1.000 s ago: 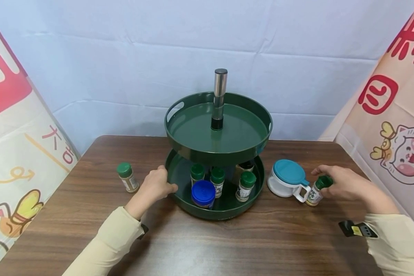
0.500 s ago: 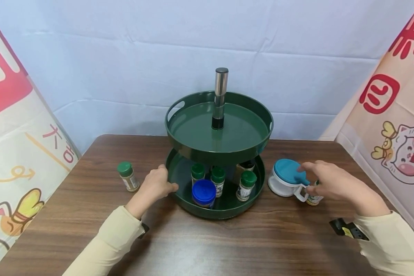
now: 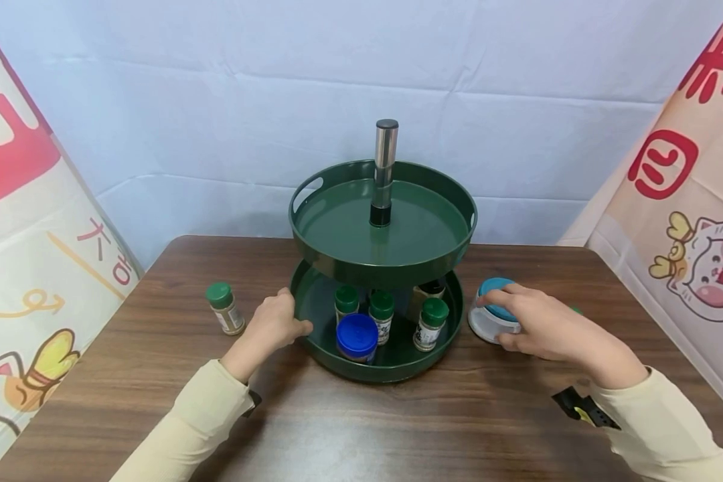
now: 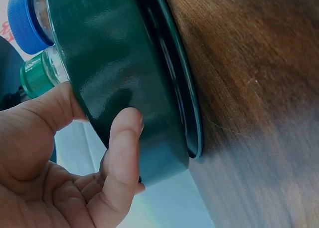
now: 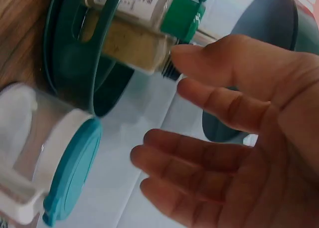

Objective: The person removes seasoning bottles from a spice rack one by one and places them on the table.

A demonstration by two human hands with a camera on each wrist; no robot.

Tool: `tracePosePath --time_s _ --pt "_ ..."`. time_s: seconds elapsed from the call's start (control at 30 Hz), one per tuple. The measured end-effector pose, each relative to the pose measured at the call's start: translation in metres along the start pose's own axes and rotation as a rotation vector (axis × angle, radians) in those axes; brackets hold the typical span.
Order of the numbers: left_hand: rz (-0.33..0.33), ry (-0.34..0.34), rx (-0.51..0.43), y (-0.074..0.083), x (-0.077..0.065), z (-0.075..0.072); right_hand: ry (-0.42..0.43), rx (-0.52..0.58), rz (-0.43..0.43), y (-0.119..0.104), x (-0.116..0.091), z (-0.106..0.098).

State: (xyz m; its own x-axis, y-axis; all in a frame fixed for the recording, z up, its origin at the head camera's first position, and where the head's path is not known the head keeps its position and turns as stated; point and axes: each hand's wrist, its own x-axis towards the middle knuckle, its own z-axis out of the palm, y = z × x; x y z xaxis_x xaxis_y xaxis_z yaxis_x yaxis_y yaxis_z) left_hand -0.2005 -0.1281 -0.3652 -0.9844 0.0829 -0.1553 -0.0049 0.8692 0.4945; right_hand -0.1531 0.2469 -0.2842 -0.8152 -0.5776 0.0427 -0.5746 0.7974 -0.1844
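A dark green two-tier round tray [image 3: 391, 376] stands mid-table, a steel post through its upper tier. My left hand [image 3: 271, 321] grips the lower tier's rim at the left; in the left wrist view the thumb lies over the edge and a finger against the outer wall. My right hand [image 3: 551, 329], fingers loosely spread and holding nothing, hovers over the white-handled seasoning jar [image 5: 55, 148] with its teal lid [image 3: 494, 286]. That hand hides the jar's handle in the head view. Behind it, only a bit of green cap [image 3: 576, 310] shows from another spice bottle.
On the lower tier stand a blue-lidded jar [image 3: 357, 336], several green-capped spice bottles [image 3: 428, 333] and a black-capped bottle [image 3: 432, 289]. Another green-capped bottle [image 3: 227, 318] stands left of my left hand. White cloth [image 3: 217, 134] hangs behind the wooden table [image 3: 397, 435].
My right hand has moved left, from the green-capped bottle at the right to over the teal-lidded jar. My left hand stays on the tray rim.
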Motion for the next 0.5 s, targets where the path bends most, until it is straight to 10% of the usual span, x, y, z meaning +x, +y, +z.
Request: tracePosePath --time_s 0.5 --pt "0.001 0.013 0.020 -0.001 0.002 0.001 0.019 0.038 -0.133 -0.024 0.027 0.016"
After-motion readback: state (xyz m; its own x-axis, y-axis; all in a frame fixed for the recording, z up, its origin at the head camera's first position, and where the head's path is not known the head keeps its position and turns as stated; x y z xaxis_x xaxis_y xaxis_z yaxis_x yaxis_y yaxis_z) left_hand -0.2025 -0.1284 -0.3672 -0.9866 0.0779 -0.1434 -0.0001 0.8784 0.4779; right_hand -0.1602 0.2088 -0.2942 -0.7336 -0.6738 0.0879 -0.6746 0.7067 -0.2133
